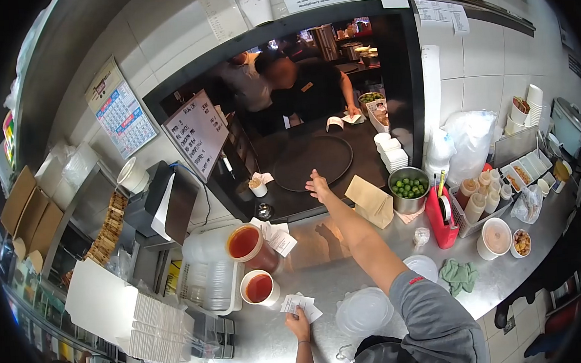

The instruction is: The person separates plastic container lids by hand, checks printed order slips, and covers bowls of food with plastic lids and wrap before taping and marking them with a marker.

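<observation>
My left hand (298,323) is closed on a few white paper slips (305,305), low over the steel counter (246,345). Beside it stand a white tub of red sauce (259,287) and a larger container of red sauce (250,246). My right hand (317,185) reaches through the serving window, fingers apart with nothing in them. It is at the near edge of a round black tray (313,163) on the dark ledge; I cannot tell if it touches the tray. A brown paper bag (370,200) lies right of my forearm.
Beyond the window, a person in a dark shirt (315,81) has a hand near papers. A pot of green limes (409,187), a red holder (442,219) and squeeze bottles (477,203) stand right. Clear lids (365,311) and a green cloth (458,275) lie nearer. Stacked cartons (157,326) stand left.
</observation>
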A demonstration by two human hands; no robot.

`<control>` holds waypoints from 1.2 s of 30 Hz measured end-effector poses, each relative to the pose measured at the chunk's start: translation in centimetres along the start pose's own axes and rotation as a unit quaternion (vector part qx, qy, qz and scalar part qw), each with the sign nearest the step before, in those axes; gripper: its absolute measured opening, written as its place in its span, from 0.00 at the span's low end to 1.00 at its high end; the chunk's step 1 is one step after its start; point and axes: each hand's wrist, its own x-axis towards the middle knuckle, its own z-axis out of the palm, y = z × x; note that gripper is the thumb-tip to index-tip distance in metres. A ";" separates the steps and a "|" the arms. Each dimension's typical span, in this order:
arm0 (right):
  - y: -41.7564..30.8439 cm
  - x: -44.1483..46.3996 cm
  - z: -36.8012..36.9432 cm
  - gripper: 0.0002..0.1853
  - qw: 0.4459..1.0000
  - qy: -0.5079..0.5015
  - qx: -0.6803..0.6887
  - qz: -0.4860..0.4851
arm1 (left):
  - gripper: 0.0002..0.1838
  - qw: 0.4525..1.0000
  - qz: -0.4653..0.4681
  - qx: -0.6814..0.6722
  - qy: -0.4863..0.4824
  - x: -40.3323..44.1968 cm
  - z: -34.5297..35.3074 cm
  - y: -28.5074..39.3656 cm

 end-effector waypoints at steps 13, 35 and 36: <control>-7.3 1.5 -0.2 0.39 0.997 0.013 0.035 -0.067 | 0.10 0.999 0.015 -0.032 0.001 0.2 0.4 -1.1; -12.2 2.2 -1.3 0.48 0.994 0.061 0.012 -0.095 | 0.10 0.998 0.020 -0.066 0.004 0.2 0.6 -1.4; -12.2 2.3 -1.5 0.49 0.993 0.066 0.011 -0.093 | 0.10 0.997 0.023 -0.074 0.006 0.2 0.6 -1.5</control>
